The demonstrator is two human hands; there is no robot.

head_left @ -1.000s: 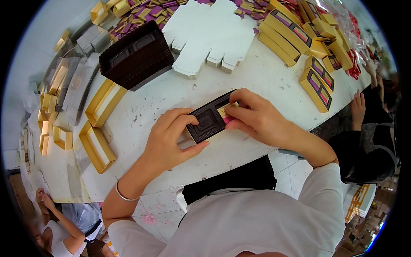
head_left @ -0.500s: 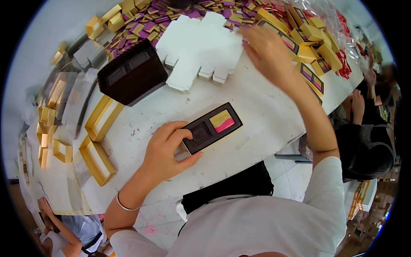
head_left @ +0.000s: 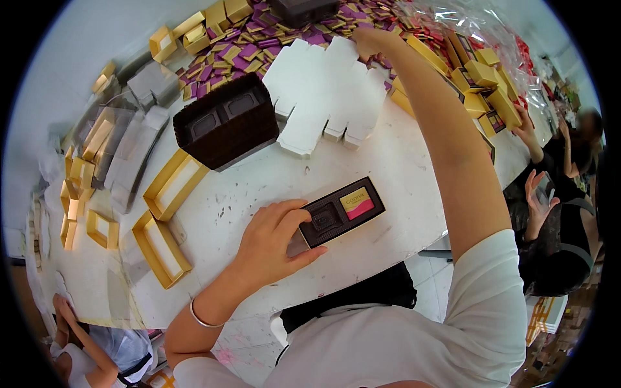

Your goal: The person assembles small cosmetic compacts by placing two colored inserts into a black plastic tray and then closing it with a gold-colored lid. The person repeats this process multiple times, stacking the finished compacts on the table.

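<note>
With thumb and fingers closed around its left end, my left hand [head_left: 275, 242] holds a small gold chocolate box [head_left: 304, 224] on the table. Inside the box sits a dark brown plastic insert [head_left: 325, 221] with two wells. The right well carries a gold and pink wrapped chocolate [head_left: 356, 202]; the left one has nothing in it. My right arm is stretched far forward, and my right hand [head_left: 374, 44] is at the near edge of a heap of purple and gold wrapped chocolates [head_left: 242, 53]. Its fingers are mostly hidden, so their grip does not show.
White folded cartons [head_left: 323, 90] lie beyond the box, beside a stack of dark brown inserts [head_left: 226, 119]. Gold box trays [head_left: 162, 249] stand at the left. Filled gold boxes [head_left: 482, 77] pile up at the far right, where co-workers' hands [head_left: 537, 197] show. Another person sits at lower left.
My right hand has reached farther forward, to the chocolate heap. The whole view has shifted, so the table's things appear lower and to the right. My left hand keeps its hold on the box.
</note>
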